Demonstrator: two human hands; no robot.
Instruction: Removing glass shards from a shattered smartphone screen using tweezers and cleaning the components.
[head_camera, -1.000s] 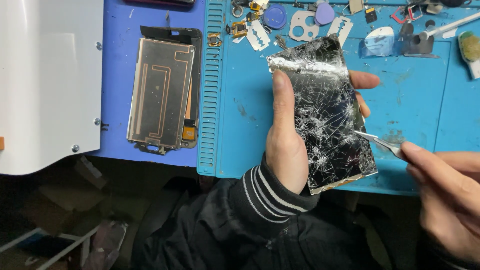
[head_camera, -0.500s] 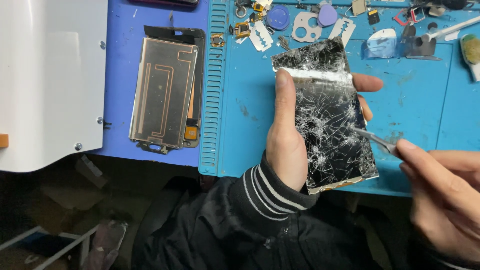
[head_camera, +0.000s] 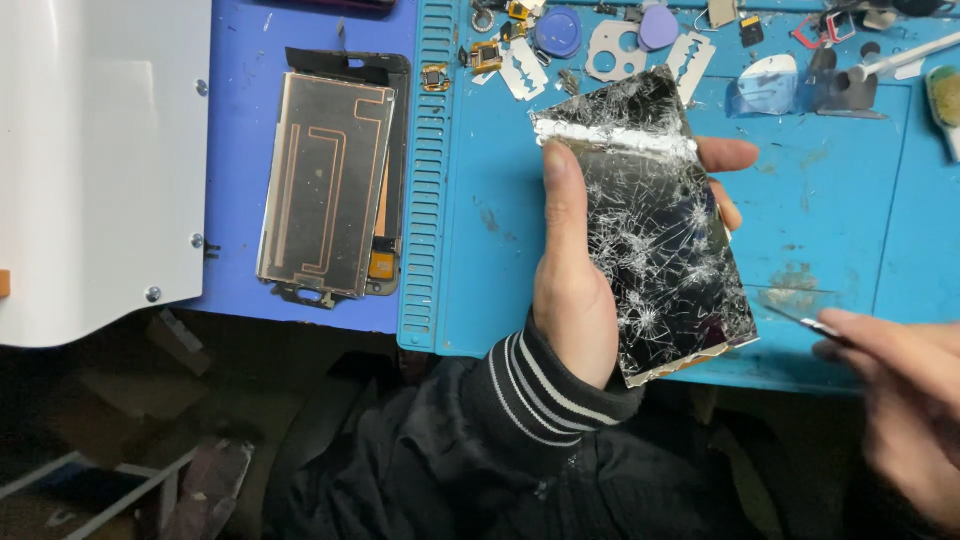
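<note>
We hold the shattered phone screen (head_camera: 655, 225) in our left hand (head_camera: 575, 290), thumb laid along its left long edge and fingertips curling over the right long edge, so the hand is clamped around the glass from behind. The panel stands tilted above the teal work mat (head_camera: 850, 210), its top edge frosted white with crushed glass, its lower right corner jutting out beyond our palm with a thin brassy rim showing.

Our right hand (head_camera: 900, 385) sits just to the right of that lower corner, fingers pinched together on a slim metal tool (head_camera: 800, 318). The tool's tip points toward the screen's right edge but stands a little apart from it; bare mat shows in the gap.

To the right of our grip the mat lies open, with only smudges on it. Above the grip, along the mat's far edge, small parts crowd together: razor blades (head_camera: 690, 55), a blue round pick (head_camera: 560, 30), a metal plate with holes (head_camera: 615, 48). To the left, past the mat's ribbed edge, a phone back frame with a copper coil (head_camera: 325, 185) lies flat on the blue pad (head_camera: 240, 120), beside a white machine housing (head_camera: 95, 160).
</note>
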